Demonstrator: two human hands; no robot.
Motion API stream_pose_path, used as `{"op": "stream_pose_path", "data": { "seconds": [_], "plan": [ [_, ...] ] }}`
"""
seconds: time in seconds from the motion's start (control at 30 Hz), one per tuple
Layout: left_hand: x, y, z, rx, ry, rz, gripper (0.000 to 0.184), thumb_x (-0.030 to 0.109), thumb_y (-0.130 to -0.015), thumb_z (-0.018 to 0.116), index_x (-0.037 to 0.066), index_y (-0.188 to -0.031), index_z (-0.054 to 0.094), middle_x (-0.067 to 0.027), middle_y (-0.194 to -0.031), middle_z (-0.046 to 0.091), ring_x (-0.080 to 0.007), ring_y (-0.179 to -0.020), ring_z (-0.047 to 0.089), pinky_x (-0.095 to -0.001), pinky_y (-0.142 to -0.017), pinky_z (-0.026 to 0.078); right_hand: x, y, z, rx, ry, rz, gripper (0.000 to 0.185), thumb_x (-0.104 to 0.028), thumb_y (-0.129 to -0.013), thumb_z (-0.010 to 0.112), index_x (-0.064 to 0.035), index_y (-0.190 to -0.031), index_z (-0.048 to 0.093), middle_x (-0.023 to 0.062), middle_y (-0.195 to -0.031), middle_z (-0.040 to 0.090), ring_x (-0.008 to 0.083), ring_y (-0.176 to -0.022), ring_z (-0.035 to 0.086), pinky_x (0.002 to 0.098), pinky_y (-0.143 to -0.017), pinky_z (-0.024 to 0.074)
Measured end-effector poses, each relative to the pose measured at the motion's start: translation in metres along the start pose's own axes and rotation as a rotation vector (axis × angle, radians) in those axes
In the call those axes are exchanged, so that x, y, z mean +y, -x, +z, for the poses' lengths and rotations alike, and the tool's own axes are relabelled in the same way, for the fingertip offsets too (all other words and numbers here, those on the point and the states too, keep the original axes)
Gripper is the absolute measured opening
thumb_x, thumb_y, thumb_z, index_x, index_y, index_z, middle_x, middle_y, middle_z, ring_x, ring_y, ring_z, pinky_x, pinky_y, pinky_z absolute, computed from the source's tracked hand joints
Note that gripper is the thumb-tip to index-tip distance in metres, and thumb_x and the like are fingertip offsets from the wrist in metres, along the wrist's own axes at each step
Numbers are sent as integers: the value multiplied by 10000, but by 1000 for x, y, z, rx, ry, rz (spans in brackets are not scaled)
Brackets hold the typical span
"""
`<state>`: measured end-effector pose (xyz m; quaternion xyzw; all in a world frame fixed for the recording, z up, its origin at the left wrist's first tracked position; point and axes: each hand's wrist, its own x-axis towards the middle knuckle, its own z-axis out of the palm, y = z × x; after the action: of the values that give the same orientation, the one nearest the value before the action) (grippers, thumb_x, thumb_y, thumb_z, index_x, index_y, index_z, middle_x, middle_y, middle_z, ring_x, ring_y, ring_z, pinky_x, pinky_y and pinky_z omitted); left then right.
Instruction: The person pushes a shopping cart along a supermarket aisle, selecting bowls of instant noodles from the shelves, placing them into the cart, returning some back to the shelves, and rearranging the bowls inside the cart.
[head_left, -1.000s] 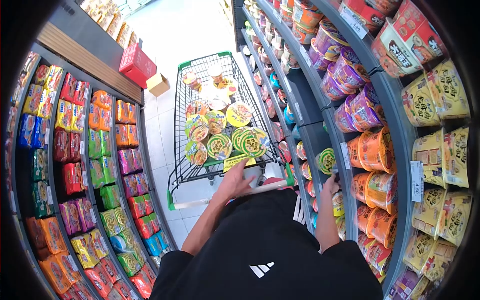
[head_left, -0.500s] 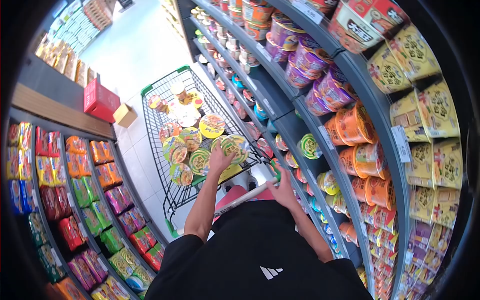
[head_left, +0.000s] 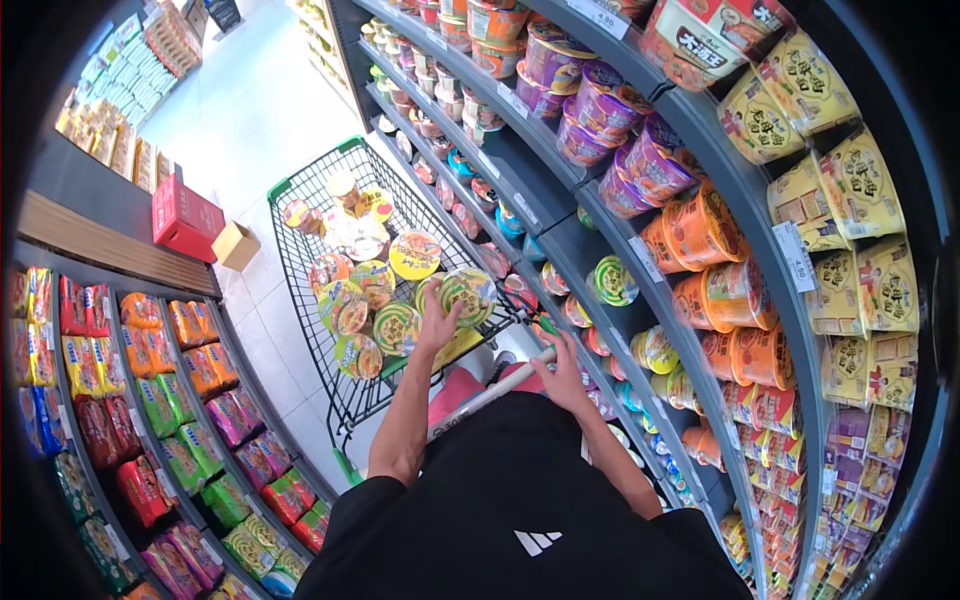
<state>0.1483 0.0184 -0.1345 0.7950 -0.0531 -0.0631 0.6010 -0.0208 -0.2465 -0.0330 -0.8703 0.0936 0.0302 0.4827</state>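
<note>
A shopping cart (head_left: pixel 290 262) stands in front of me with several instant noodle cups in it. My left hand (head_left: pixel 437 322) reaches over the near end of the cart, its fingers curled at the edge of a noodle cup with a green-patterned lid (head_left: pixel 470 298). Beside that hand lies another green-lidded noodle cup (head_left: pixel 397 327), and a yellow-rimmed noodle cup (head_left: pixel 415 255) sits just beyond. My right hand (head_left: pixel 562 375) is closed around the right end of the cart's pale handle (head_left: pixel 490 393).
On my right rise shelves of noodle cups, among them purple noodle tubs (head_left: pixel 600 108) and orange noodle tubs (head_left: pixel 740 285). Bagged noodles (head_left: pixel 180 400) fill the left shelves. A red box (head_left: pixel 187 220) and a cardboard box (head_left: pixel 236 246) stand left of the cart.
The view has shifted a little, so the cart's far end and the shelves appear farther left. My left hand stays at the green-lidded cup, which has tilted slightly. My right hand remains on the handle.
</note>
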Motion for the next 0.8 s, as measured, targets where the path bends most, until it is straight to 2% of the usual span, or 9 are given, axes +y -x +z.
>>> {"op": "stream_pose_path", "data": {
  "seconds": [0.1,0.17,0.23,0.33,0.4,0.57,0.67,0.7,0.8],
  "plan": [
    [5,-4,-4,-28,-67,11,584,196,-977,735,-2,-1444,446,-289,-1489,498,-469,-1432,480,-506,-1198,406,6,0,1,-19,-16,21,602,-200,-997,790,-116,-1534,532,256,-1647,315,463,-1550,374,514,-1268,373],
    [7,-5,-5,-36,-121,47,573,184,-932,762,26,-1408,485,-291,-1562,471,-489,-1511,417,-569,-1207,397,5,1,2,-18,-7,35,601,-209,-997,790,-115,-1532,532,255,-1647,316,463,-1557,362,512,-1279,353],
    [-5,-1,-1,-43,-356,79,610,202,-879,803,51,-1391,510,-286,-1640,410,-512,-1576,325,-663,-1191,382,4,2,1,-17,-1,38,599,-210,-998,789,-112,-1530,532,252,-1645,318,461,-1562,355,508,-1282,348],
    [-6,2,2,-146,-527,75,733,240,-814,855,99,-1446,512,-278,-1735,300,-539,-1639,204,-783,-1159,352,4,2,0,-24,2,21,596,-203,-1002,785,-101,-1532,530,243,-1644,323,449,-1565,357,499,-1275,364],
    [2,-1,6,-182,-566,55,836,257,-781,878,125,-1509,489,-269,-1757,266,-539,-1647,183,-805,-1150,353,2,1,-1,-32,5,5,595,-200,-1007,781,-92,-1534,528,235,-1645,324,438,-1563,368,489,-1271,374],
    [27,-9,7,-140,-680,-33,1067,295,-728,902,157,-1651,384,-253,-1663,384,-503,-1553,356,-726,-1122,429,-5,3,-4,-25,53,6,620,-198,-1003,785,-81,-1548,512,217,-1654,332,413,-1554,396,477,-1255,405],
    [57,-3,-5,13,-682,-49,1093,351,-723,906,148,-1662,385,-234,-1544,485,-463,-1415,488,-648,-1094,470,-3,5,-1,20,117,-7,671,-213,-993,799,-83,-1571,485,222,-1647,361,413,-1539,416,487,-1255,403],
    [72,2,-11,104,-708,-47,1093,403,-728,900,109,-1656,404,-242,-1445,547,-442,-1299,565,-574,-1097,486,-2,5,1,43,146,-14,690,-219,-989,804,-84,-1579,475,225,-1643,373,414,-1532,423,492,-1257,399],
    [107,19,-29,280,-434,-109,1090,440,-740,913,62,-1638,426,-267,-1383,575,-438,-1228,591,-525,-1102,494,-48,17,4,174,431,-35,732,-246,-988,808,-73,-1599,443,251,-1619,412,442,-1522,435,517,-1269,375]
  ]
}}
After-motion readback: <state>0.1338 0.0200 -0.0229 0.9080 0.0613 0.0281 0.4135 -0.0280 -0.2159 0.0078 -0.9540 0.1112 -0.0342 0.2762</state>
